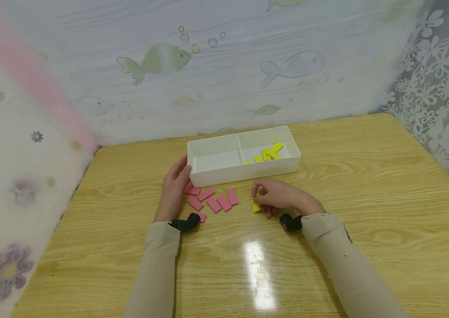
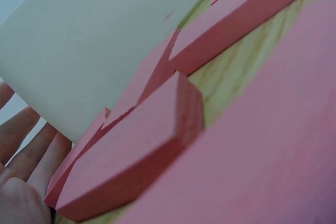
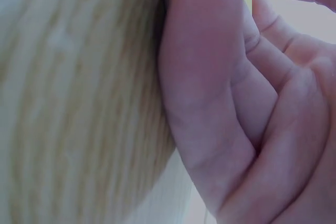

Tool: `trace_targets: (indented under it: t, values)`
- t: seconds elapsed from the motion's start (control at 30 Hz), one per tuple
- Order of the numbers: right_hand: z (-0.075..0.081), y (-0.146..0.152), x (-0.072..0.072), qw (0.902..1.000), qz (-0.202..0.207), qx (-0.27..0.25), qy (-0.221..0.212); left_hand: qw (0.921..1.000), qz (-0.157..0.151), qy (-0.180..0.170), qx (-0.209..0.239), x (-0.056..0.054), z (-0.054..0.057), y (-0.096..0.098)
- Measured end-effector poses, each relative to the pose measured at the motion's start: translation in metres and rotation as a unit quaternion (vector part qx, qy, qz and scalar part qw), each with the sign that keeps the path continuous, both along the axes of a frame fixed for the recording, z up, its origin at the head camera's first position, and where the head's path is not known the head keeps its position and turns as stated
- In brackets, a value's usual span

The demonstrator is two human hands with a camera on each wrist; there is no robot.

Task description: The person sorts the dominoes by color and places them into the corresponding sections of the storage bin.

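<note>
My left hand (image 1: 173, 187) rests against the left end of a white two-part box (image 1: 244, 172), its fingers fairly straight along the end wall. In the left wrist view, several pink tiles (image 2: 126, 156) lie close to that hand and the box. On the table in front of the box, my right hand (image 1: 284, 195) pinches a yellow tile (image 1: 256, 206) between thumb and finger. Its other fingers are curled, and in the right wrist view they hide most of the tile. Several yellow tiles (image 1: 275, 149) lie in the box's right compartment; no tile shows in the left one.
Loose pink tiles (image 1: 213, 204) are scattered before the box's left half, one partly under the left wrist camera (image 1: 186, 223). A wooden table (image 1: 220, 274) carries everything. Behind it stands a wall (image 1: 224, 88) painted with fish.
</note>
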State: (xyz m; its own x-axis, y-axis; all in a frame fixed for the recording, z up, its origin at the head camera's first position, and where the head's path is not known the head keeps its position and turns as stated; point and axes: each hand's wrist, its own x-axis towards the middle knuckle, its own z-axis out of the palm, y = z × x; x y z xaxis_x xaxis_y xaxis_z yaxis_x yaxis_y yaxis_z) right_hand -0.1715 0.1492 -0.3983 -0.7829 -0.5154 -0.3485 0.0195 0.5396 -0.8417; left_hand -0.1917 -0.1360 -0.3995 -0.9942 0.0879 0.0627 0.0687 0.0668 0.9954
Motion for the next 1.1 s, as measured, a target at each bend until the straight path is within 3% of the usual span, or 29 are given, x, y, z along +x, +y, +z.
trace_targets:
  t: [0.33, 0.63, 0.9, 1.1]
  values:
    - [0.006, 0.004, 0.000, 0.9949, 0.024, 0.033, 0.092, 1.0000, -0.002, 0.000, 0.004, -0.001, 0.000, 0.001]
    - [0.006, 0.005, -0.003, 0.9933, -0.019, 0.001, 0.114, 0.9999, -0.004, 0.004, 0.014, -0.003, -0.002, 0.001]
    - [0.008, 0.004, -0.003, 0.9898, -0.035, -0.041, 0.132, 0.9999, 0.003, -0.003, 0.016, -0.012, -0.014, -0.004]
    - [0.007, 0.005, -0.005, 0.9851, -0.045, -0.049, 0.158, 0.9996, -0.009, 0.008, 0.026, -0.005, -0.007, -0.002]
